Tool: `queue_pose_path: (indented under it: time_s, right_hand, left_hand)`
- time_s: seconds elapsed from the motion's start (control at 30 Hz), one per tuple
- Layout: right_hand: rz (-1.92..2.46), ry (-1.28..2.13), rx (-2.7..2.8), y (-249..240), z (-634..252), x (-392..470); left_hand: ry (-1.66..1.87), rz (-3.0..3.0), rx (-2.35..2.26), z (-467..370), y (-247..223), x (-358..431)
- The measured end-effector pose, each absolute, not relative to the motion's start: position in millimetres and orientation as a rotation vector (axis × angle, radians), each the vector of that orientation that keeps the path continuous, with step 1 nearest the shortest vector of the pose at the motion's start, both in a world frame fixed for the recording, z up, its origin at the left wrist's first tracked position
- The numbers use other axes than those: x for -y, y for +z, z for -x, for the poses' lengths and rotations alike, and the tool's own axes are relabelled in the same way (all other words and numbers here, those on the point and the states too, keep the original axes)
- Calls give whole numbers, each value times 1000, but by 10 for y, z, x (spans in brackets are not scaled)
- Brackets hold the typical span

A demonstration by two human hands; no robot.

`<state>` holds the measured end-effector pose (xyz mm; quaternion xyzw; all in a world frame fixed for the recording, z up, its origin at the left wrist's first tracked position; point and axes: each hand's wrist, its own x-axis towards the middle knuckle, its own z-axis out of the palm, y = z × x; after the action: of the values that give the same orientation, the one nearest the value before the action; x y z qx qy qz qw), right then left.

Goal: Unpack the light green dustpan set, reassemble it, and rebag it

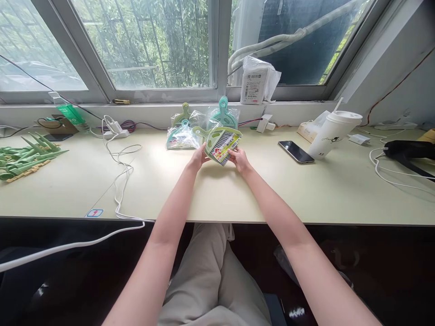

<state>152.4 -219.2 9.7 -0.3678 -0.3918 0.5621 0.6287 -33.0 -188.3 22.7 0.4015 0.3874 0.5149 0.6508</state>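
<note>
You hold a green dustpan (222, 144) with both hands.
Left hand (198, 158) and right hand (239, 159) pinch its edges; bagged sets (190, 129) behind, phone (296, 151) and cup (331, 133) right.

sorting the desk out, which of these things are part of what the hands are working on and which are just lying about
In hand:
- green dustpan set, gripped by left hand and right hand
- bagged dustpan sets just behind it

Lying about:
- phone
- lidded cup
- white cable
- green sticks
- black tool
</note>
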Motion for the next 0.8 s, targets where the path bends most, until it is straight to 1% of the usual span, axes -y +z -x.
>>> queue_pose_path:
  time_s: [0.33,0.63,0.7,0.8]
  right_hand:
    - [838,1235,818,108,-1576,2166]
    - [812,1315,958,83,-1549,2169]
    - [819,1306,958,73,-1531,2168]
    - [815,1276,922,68,-1528,2160]
  left_hand:
    - [898,-1035,-771,274,216,1939]
    - [1350,-836,-728,255,257,1963]
    - [1343,-828,-696,248,254,1985]
    - [1198,-871,-663,203,242,2017]
